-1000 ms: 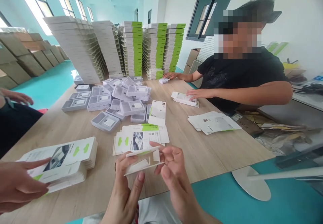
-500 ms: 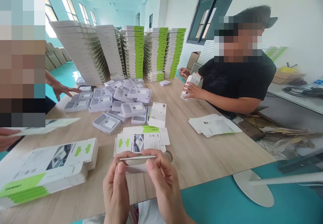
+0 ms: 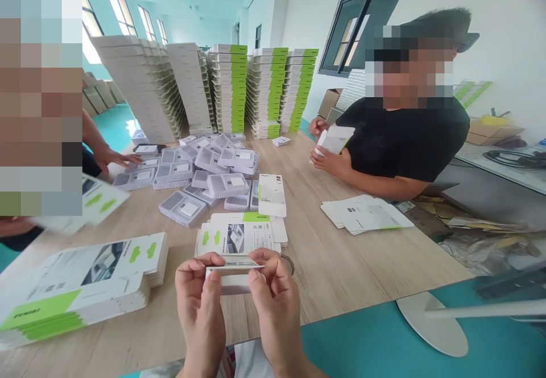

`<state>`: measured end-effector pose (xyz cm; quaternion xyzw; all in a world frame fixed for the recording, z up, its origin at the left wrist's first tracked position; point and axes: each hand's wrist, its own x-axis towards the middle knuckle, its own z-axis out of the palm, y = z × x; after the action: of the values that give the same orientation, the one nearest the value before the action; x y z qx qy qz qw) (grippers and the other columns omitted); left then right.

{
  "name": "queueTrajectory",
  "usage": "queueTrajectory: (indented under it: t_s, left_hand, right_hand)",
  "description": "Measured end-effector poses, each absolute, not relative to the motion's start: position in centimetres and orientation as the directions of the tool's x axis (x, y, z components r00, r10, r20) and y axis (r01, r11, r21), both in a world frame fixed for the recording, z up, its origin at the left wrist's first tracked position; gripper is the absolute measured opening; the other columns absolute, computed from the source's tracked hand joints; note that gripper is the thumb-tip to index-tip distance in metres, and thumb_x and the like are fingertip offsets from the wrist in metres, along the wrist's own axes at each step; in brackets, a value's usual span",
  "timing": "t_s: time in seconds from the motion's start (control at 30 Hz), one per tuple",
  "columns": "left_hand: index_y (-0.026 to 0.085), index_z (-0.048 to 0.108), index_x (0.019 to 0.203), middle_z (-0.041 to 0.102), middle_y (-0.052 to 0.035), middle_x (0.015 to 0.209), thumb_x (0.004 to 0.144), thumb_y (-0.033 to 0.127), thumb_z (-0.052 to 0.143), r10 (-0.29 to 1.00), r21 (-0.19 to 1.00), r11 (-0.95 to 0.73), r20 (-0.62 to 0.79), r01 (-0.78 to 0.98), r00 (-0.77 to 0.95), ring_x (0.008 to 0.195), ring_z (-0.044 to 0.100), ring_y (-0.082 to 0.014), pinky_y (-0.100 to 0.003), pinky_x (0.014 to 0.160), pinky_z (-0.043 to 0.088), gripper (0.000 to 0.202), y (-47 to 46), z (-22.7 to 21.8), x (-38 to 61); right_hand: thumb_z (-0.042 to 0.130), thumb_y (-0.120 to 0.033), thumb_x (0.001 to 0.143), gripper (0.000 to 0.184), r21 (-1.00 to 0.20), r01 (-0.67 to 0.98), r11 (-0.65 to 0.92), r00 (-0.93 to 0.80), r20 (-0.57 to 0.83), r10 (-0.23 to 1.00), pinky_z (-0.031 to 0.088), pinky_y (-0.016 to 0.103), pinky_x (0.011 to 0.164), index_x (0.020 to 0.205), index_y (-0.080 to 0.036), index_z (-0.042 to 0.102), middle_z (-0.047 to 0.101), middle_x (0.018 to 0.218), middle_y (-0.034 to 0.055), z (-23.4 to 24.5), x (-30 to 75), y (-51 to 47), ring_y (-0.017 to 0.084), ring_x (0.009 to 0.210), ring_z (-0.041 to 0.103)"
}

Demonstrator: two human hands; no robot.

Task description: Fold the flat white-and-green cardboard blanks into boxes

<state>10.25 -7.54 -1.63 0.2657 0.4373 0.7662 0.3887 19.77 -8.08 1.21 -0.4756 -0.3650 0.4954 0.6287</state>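
Near the front edge of the table, my left hand [image 3: 199, 297] and my right hand [image 3: 278, 294] pinch the two sides of a white carton [image 3: 235, 285]. Its open end faces me, a flap lies along the top, and both thumbs press the near lower edge. The rest of the carton is hidden by my fingers. Just beyond it lie printed flat cartons [image 3: 260, 236] with green marks. One more white flat carton [image 3: 272, 195] rests against the clear plastic trays [image 3: 183, 207], which are heaped in the middle with small white pieces in them.
A thick stack of flat cartons [image 3: 102, 275] stands at the left. Tall stacks of white and green boxes [image 3: 230, 88] line the back. At the right, a co-worker [image 3: 396, 139] handles a carton [image 3: 336, 139] behind more flat cartons [image 3: 371, 216]. Another person's hand [image 3: 119, 156] reaches the trays.
The carton's near end has opened wider between my hands. The co-worker at the right has turned their carton. At the left, a person's flat carton has moved and tilted.
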Motion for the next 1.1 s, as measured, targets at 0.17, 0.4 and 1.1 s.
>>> queueTrajectory:
  t_s: [0.17,0.4,1.1]
  left_hand:
    - [0.028,0.069,0.094,0.071,0.0026,0.093,0.086,0.047,0.084,0.822,0.899,-0.297,0.068,-0.323,-0.566,0.095,0.063,-0.0168,-0.021,0.083,0.054,0.026,-7.6,-1.1,10.4]
    - [0.025,0.073,0.096,0.075,-0.0021,0.098,0.085,0.057,0.083,0.863,0.939,-0.227,0.071,-0.259,-0.501,0.095,0.068,-0.0199,-0.026,0.084,0.054,0.035,-7.8,-1.9,9.2]
    - [0.028,0.075,0.098,0.071,0.001,0.1,0.088,0.047,0.084,0.913,0.902,-0.227,0.066,-0.368,-0.402,0.101,0.063,-0.0153,-0.016,0.09,0.052,0.022,-7.6,-2.1,8.6]
  right_hand:
    - [0.076,-0.034,0.086,0.026,-0.914,-0.397,0.082,0.281,-0.036,0.959,0.045,0.026,0.064,0.083,-0.025,0.052,0.064,0.109,-0.0002,1.0,19.3,-7.9,0.011,0.067,0.048]
    - [0.079,-0.042,0.092,0.031,-0.878,-0.473,0.081,0.132,0.02,0.991,0.055,0.029,0.079,0.084,-0.026,0.054,0.07,0.096,-0.0004,-0.3,20.6,-7.2,0.018,0.091,0.066]
    - [0.066,-0.03,0.085,0.013,-0.966,-0.252,0.057,0.049,0.046,0.998,0.054,0.032,0.077,0.081,-0.025,0.077,0.076,0.083,0.0022,0.8,20.9,-6.3,0.024,0.085,0.069]
